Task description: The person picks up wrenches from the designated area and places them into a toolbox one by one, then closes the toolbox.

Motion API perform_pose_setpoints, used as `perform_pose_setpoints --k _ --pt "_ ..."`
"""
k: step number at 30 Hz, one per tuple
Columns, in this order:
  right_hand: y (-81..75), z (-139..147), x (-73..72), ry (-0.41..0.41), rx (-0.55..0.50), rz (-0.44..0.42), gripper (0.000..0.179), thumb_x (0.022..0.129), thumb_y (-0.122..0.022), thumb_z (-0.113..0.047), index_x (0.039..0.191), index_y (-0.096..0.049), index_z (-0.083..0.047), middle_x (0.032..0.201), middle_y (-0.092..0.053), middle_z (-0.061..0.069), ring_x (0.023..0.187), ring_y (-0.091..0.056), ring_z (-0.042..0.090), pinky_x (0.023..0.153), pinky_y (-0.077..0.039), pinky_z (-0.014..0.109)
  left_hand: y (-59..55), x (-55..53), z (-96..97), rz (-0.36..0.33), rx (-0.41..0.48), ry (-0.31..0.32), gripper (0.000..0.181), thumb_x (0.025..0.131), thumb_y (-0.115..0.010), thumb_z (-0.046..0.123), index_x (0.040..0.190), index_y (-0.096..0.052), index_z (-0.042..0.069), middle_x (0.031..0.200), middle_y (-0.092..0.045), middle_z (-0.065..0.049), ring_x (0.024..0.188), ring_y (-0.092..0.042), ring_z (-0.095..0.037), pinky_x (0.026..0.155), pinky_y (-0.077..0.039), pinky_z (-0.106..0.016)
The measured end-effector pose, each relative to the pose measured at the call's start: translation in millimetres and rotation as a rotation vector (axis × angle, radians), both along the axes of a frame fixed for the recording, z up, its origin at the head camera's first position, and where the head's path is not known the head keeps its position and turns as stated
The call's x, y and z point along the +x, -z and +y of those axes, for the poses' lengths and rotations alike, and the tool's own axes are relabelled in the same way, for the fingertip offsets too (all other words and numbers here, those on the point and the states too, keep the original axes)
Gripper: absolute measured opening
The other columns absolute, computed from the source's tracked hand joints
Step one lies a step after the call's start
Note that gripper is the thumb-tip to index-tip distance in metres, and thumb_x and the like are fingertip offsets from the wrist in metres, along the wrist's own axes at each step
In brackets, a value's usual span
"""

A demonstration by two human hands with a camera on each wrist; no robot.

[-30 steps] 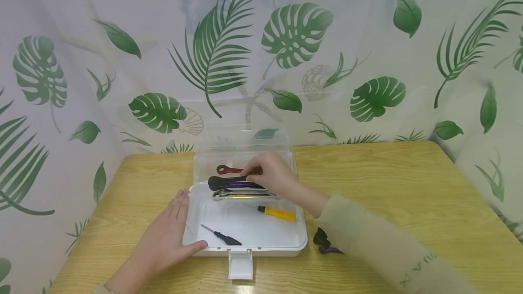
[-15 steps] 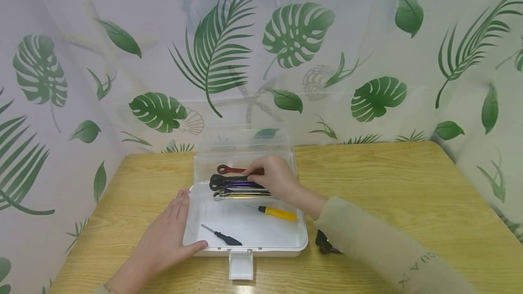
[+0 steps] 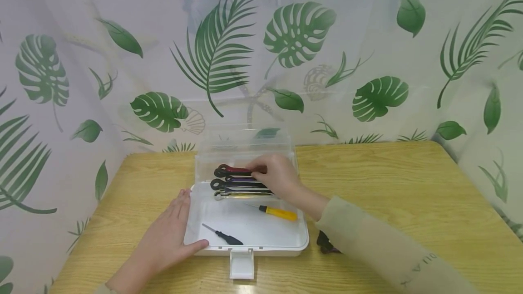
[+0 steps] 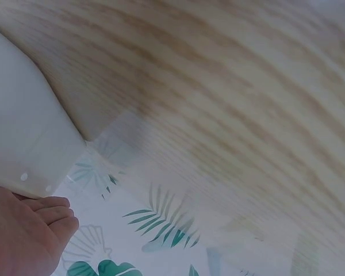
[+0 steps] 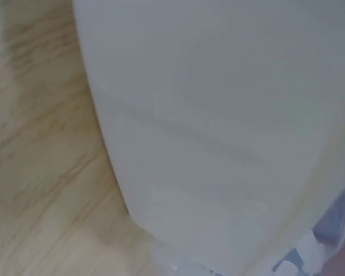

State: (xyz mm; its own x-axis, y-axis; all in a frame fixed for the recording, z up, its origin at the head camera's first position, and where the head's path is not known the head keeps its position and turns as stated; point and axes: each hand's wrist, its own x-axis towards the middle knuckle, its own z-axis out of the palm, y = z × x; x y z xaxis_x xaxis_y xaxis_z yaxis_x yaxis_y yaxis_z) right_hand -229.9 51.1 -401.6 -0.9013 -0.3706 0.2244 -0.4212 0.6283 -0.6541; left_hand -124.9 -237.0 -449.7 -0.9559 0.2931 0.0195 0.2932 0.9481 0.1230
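Observation:
My right hand pinches a black wrench over the open box. The wrench lies against a red wrench at the back of the row. Nearer me lie a purple wrench, another black wrench, a silver wrench and a gold-coloured one. My fingers hide the right ends of several wrenches. With fingers straight, my left hand rests against the left side of the white box. The left wrist view shows that hand beside the box wall; the right wrist view shows mostly box wall.
In the box's front part lie a yellow-handled screwdriver and a black screwdriver. The clear lid stands raised behind, and a latch hangs in front. Dark and purple tools sit partly under my right sleeve.
The black wrench in my right hand has moved back, away from the other black wrench and up against the red one. My left hand has stayed in place.

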Motion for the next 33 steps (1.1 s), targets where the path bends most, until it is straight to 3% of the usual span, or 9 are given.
perform_pose_setpoints --k 7,15,33 --pt "-9.5 15 -2.8 -0.042 -0.107 0.014 0.019 0.095 -0.077 0.0 0.113 -0.081 -0.001 0.114 -0.081 0.015 0.105 -0.079 0.03 0.093 -0.067 0.037 -0.2 -1.1 -0.2 0.004 0.004 0.001 0.124 0.087 -0.066 0.077 0.163 -0.026 -0.012 0.171 -0.028 -0.03 0.158 -0.034 -0.047 0.127 -0.039 -0.058" --pt "-19.6 38 -2.6 -0.017 -0.205 -0.061 0.02 0.096 -0.075 -0.001 0.116 -0.078 0.002 0.118 -0.079 0.02 0.105 -0.077 0.034 0.094 -0.067 0.041 0.2 -1.3 0.0 0.004 0.001 0.006 0.124 0.087 -0.066 0.077 0.162 -0.026 -0.012 0.171 -0.029 -0.03 0.158 -0.034 -0.047 0.126 -0.039 -0.057" --pt "-27.7 95 16.9 0.051 -0.142 0.03 0.017 0.094 -0.078 -0.002 0.111 -0.08 0.001 0.11 -0.081 0.018 0.098 -0.078 0.032 0.087 -0.067 0.043 -2.5 0.7 2.1 0.002 0.007 0.003 0.122 0.087 -0.068 0.075 0.161 -0.028 -0.014 0.17 -0.03 -0.032 0.157 -0.036 -0.047 0.126 -0.04 -0.058"
